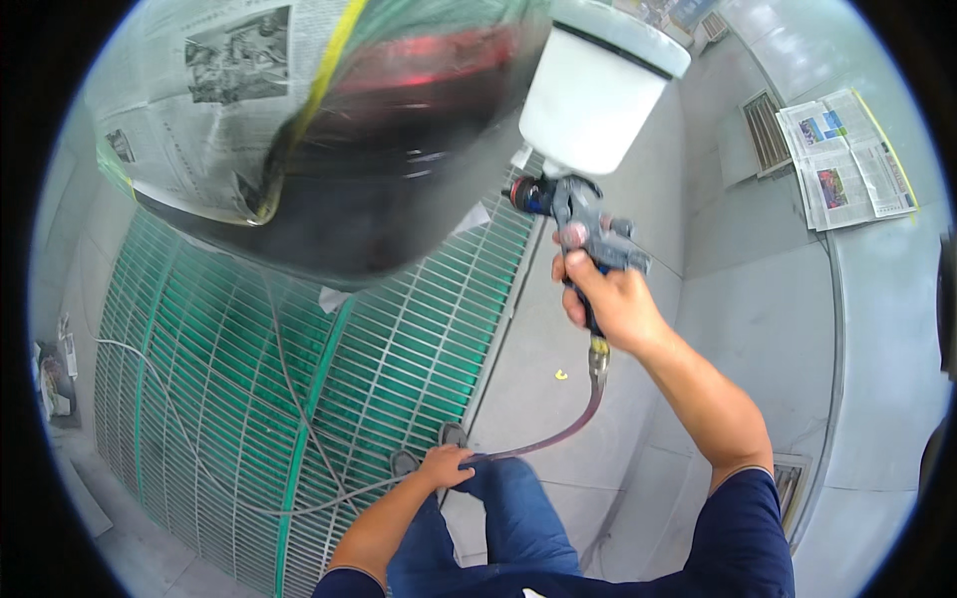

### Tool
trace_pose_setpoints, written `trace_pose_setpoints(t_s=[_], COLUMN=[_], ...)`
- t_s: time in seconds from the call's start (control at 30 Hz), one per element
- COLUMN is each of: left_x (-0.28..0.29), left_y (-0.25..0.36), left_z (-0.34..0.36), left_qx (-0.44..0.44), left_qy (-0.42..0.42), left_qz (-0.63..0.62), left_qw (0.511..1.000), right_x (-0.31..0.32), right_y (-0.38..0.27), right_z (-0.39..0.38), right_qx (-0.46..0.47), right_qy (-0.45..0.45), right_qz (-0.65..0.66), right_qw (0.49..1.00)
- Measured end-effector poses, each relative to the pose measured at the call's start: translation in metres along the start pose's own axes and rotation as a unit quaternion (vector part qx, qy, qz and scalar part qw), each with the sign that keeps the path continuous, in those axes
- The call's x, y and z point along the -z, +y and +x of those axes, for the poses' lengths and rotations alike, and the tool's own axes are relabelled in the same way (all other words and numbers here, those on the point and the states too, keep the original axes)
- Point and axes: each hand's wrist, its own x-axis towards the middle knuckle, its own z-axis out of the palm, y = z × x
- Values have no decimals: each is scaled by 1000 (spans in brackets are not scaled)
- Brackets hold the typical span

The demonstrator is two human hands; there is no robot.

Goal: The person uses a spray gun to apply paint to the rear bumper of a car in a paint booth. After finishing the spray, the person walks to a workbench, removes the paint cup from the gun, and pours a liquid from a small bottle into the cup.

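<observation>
My right hand (613,304) grips the handle of a grey spray gun (588,224), which has a white paint cup (593,100) on top and a hose fitting below. The gun's nozzle points left toward a dark bumper panel (379,189) with a red lamp under film; newspaper (229,70) and yellow tape mask the area beside it. Down by my thigh, my left hand (444,466) is closed on the air hose (548,436), which curves up to the gun's fitting.
Green-tinted metal floor grating (219,359) lies under the panel, with hoses trailing across it. Grey walls (867,379) stand at the right, with vents and taped newspaper (842,164). My feet are at the grating's edge.
</observation>
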Motion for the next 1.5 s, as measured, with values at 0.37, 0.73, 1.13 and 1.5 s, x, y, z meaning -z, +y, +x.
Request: trace_pose_setpoints(t_s=[0.37,0.73,1.13,1.5], left_x=[-20,-19,9,-38], left_y=[62,57,8,-59], left_z=[120,321,276,270], left_qx=[142,93,-23,-37], left_qy=[273,254,180,34], left_qz=[-14,-30,-77,-164], left_qw=[951,962,981,985], right_x=[138,260,192,26], right_y=[49,78,150,172], right_z=[84,201,248,92], right_qx=[68,219,358,459], right_qy=[-57,6,143,-147], right_qz=[32,-28,-141,-85], right_qw=[995,975,912,872])
